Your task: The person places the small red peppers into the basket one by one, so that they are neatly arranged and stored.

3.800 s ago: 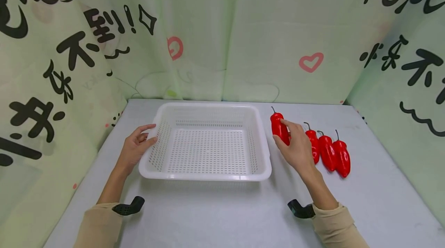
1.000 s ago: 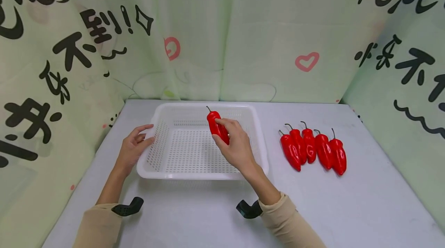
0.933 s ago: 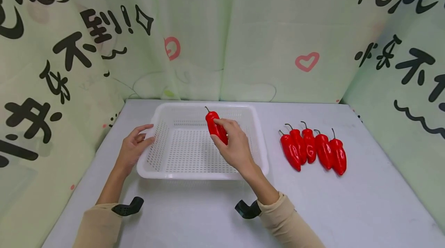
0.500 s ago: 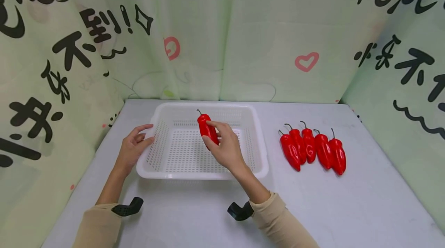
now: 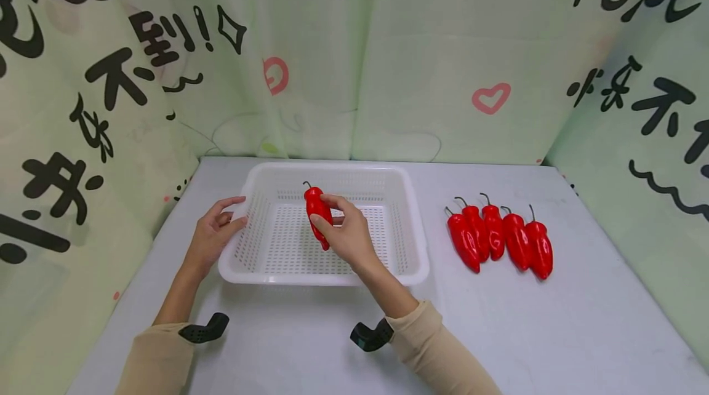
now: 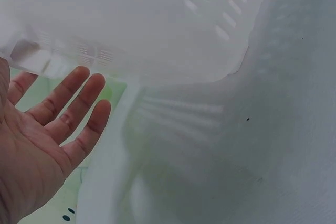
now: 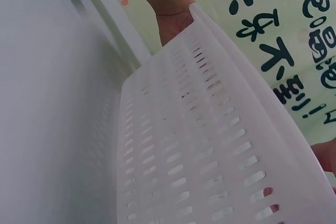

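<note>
My right hand [image 5: 348,232] grips a glossy red chili pepper [image 5: 317,210], stem upward, over the middle of a white perforated plastic basket [image 5: 327,279]. In the right wrist view the basket's slotted wall [image 7: 184,129] hides most of the pepper; bits of red show through the slots. My left hand [image 5: 217,230] touches the basket's left rim with thumb and index finger. Seen by the left wrist, the other fingers [image 6: 84,140] are spread, nearly straight, below the rim. Several more red chili peppers [image 5: 464,241] lie in a row on the table, right of the basket.
A white-topped table [image 5: 498,333] bears everything. Light green curtains [image 5: 432,75] with black characters and red hearts stand behind and on both sides. Black wrist mounts [image 5: 206,328] sit on both forearms.
My right hand has carried the chili pepper from the row on the right over the basket, then further left and lower. The left hand stays at the rim.
</note>
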The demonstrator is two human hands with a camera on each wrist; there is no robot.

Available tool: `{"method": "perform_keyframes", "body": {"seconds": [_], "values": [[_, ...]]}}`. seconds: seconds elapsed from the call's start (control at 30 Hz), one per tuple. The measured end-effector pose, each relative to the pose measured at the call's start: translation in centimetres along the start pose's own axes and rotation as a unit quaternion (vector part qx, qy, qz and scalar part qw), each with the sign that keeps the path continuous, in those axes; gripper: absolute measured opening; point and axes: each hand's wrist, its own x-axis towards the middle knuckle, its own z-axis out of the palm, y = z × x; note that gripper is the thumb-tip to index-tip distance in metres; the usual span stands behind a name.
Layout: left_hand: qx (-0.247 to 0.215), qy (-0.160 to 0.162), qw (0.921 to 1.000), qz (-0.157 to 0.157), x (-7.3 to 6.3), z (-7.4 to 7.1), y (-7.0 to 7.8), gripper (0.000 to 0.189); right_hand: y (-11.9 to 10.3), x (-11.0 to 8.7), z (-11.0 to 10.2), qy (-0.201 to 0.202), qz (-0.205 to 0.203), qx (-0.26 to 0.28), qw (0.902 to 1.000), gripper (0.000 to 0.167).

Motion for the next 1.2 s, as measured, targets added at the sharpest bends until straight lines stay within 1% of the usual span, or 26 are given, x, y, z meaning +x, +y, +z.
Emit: {"method": "perform_keyframes", "body": {"seconds": [0.13, 0.27, 0.33, 0.47, 0.67, 0.9, 1.07, 1.2], "values": [[-0.003, -0.002, 1.0000, -0.001, 0.1, 0.0, 0.0, 0.050, -0.1, 0.1, 0.3, -0.009, 0.014, 0.016, 0.9997, 0.050], [-0.001, -0.002, 1.0000, -0.003, 0.1, -0.1, 0.0, 0.050, -0.2, 0.2, 0.5, -0.037, 0.030, 0.037, 0.9982, 0.056], [0.001, -0.001, 1.0000, -0.003, 0.1, -0.1, 0.0, 0.050, -0.3, 0.2, 0.6, -0.052, 0.034, 0.045, 0.9970, 0.056], [0.014, 0.002, 0.9999, -0.003, 0.1, 0.0, -0.1, 0.049, -0.2, 0.1, 0.6, -0.066, 0.033, 0.034, 0.9967, 0.055], [0.033, 0.004, 0.9994, -0.006, -0.1, 0.1, 0.0, 0.050, 0.0, 0.0, 0.5, -0.064, 0.025, 0.025, 0.9973, 0.054], [0.037, 0.006, 0.9992, -0.009, -0.2, 0.2, 0.0, 0.051, -0.1, -0.1, 0.3, -0.057, 0.013, 0.018, 0.9981, 0.053], [0.035, 0.006, 0.9992, -0.016, -0.2, 0.2, 0.0, 0.052, 0.1, -0.4, -0.1, -0.050, -0.010, -0.004, 0.9987, 0.052], [0.030, 0.005, 0.9994, -0.018, -0.2, 0.2, 0.0, 0.052, 0.2, -0.6, -0.7, -0.038, -0.038, -0.023, 0.9983, 0.051]]}}
